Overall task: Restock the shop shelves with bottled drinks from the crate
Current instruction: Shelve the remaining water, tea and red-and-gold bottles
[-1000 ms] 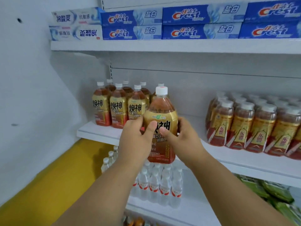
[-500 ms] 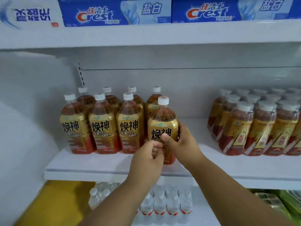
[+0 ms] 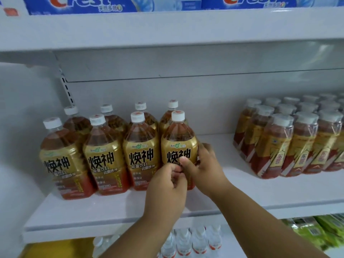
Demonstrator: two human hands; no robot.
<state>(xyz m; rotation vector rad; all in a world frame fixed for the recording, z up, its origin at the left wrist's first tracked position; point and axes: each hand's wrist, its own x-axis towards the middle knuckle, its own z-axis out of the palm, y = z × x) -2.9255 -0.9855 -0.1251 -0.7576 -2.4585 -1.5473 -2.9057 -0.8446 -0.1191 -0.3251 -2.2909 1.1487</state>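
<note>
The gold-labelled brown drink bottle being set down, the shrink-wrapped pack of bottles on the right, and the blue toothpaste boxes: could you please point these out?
Gold-labelled brown drink bottle (image 3: 177,138), head view: clear shoulder above its label.
Shrink-wrapped pack of bottles (image 3: 275,146), head view: front left bottle's body.
Blue toothpaste boxes (image 3: 83,4), head view: left box's front face.

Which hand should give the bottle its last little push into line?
Probably the right hand. Its fingers wrap the right side of the gold-labelled plastic drink bottle with a white cap and its thumb lies across the label. The left hand only touches low at the front with curled fingers.
</note>
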